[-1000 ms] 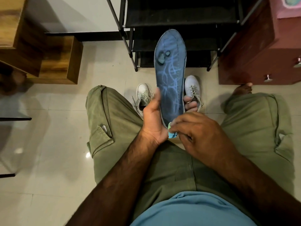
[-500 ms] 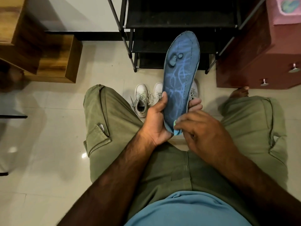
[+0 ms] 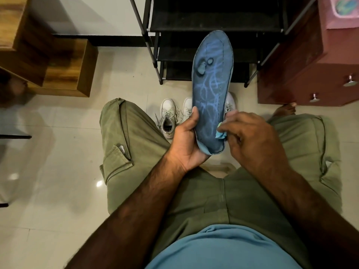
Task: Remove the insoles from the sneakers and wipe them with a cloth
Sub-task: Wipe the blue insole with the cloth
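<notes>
Left hand (image 3: 186, 141): grasps heel end of blue insole (image 3: 211, 90), thumb on its left edge | Insole: held upright above lap, toe toward black rack (image 3: 213, 22) | Right hand (image 3: 250, 136): clenched on light-blue cloth (image 3: 220, 133), pressed to insole's lower right | White sneakers (image 3: 169, 117): on tiled floor (image 3: 58, 152) behind insole.

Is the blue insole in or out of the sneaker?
Out: the left hand holds the insole up, above the sneakers on the floor.
</notes>
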{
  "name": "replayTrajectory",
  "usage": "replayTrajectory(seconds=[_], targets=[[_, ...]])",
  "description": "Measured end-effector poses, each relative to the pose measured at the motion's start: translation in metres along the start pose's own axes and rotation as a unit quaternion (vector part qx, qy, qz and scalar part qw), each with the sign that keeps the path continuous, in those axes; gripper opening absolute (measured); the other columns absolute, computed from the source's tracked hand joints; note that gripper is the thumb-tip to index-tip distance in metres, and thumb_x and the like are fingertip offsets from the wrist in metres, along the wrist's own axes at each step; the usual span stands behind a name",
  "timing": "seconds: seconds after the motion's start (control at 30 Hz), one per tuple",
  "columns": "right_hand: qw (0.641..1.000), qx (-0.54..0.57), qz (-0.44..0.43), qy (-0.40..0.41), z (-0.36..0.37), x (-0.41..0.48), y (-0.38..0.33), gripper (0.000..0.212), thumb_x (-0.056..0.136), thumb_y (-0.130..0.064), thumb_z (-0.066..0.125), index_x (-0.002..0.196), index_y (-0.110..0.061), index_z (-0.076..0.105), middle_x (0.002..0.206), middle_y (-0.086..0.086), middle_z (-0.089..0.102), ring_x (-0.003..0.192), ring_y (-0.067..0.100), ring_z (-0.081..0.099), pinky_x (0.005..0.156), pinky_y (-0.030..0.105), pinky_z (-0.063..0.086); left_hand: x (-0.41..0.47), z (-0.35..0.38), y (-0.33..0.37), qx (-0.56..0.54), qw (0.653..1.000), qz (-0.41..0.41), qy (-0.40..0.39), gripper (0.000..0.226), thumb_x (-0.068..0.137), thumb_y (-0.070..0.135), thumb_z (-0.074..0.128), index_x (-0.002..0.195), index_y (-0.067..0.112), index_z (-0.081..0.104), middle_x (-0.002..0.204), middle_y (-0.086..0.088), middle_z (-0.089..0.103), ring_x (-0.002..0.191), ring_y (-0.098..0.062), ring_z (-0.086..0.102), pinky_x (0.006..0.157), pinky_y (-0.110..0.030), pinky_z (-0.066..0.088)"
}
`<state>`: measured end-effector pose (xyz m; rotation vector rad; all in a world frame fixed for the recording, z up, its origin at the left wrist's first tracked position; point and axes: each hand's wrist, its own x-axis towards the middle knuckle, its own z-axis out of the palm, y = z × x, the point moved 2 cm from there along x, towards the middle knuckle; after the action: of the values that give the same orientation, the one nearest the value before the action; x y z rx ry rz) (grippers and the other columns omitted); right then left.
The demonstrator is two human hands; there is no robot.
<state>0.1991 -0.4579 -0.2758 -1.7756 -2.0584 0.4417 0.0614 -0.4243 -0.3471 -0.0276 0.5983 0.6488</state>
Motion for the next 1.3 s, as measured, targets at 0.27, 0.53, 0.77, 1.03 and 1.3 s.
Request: replayTrajectory(seconds=[0.27, 0.53, 0.77, 1.03, 1.3], targets=[[0.999, 0.041, -0.016, -0.027, 0.010, -0.008, -0.015, 0.024, 0.088, -0.004, 0.068, 0.109, -0.012, 0.077, 0.102, 0.006, 0.067, 0.095, 0.022, 0.063, 0.085, 0.036, 0.054, 0.000, 0.002, 0.001, 0.004, 0.999, 0.031, -0.026, 0.074, 0.106, 0.056, 0.036, 0.152, -0.001, 0.041, 0.159, -0.024, 0.038, 0.147, -0.035, 0.039, 0.123, -0.049, 0.030], [0.997, 0.047, -0.007, -0.054, 0.013, -0.008, -0.026, 0.026, 0.087, -0.006, 0.071, 0.111, -0.014, 0.077, 0.100, 0.005, 0.064, 0.093, 0.019, 0.061, 0.083, 0.032, 0.054, -0.003, 0.007, 0.001, 0.007, 0.999, 0.038, -0.004, 0.073, 0.104, 0.053, 0.043, 0.152, -0.002, 0.042, 0.160, -0.026, 0.035, 0.151, -0.038, 0.032, 0.127, -0.049, 0.019], [0.999, 0.023, 0.034, -0.032, 0.014, 0.005, -0.020, 0.025, 0.089, -0.010, 0.066, 0.112, -0.013, 0.076, 0.106, 0.006, 0.064, 0.100, 0.023, 0.062, 0.090, 0.040, 0.056, -0.002, 0.004, 0.000, -0.002, 0.998, 0.054, 0.017, 0.070, 0.103, 0.051, 0.044, 0.152, 0.001, 0.042, 0.156, -0.022, 0.043, 0.147, -0.034, 0.039, 0.125, -0.049, 0.027], [0.998, 0.012, 0.062, -0.001, 0.010, 0.015, -0.011, 0.023, 0.088, -0.005, 0.068, 0.107, -0.014, 0.078, 0.102, 0.005, 0.065, 0.094, 0.022, 0.062, 0.086, 0.038, 0.056, 0.000, 0.006, -0.001, -0.004, 0.997, 0.070, 0.037, 0.064, 0.102, 0.049, 0.046, 0.147, 0.002, 0.048, 0.144, -0.021, 0.057, 0.132, -0.033, 0.056, 0.117, -0.047, 0.040], [0.998, 0.018, 0.054, -0.008, 0.011, 0.020, -0.010, 0.025, 0.089, -0.007, 0.068, 0.109, -0.017, 0.078, 0.101, 0.002, 0.064, 0.093, 0.019, 0.061, 0.084, 0.039, 0.056, 0.001, 0.001, 0.000, -0.001, 0.996, 0.075, 0.049, 0.063, 0.104, 0.050, 0.043, 0.144, 0.002, 0.051, 0.141, -0.021, 0.058, 0.131, -0.033, 0.056, 0.122, -0.050, 0.032]])
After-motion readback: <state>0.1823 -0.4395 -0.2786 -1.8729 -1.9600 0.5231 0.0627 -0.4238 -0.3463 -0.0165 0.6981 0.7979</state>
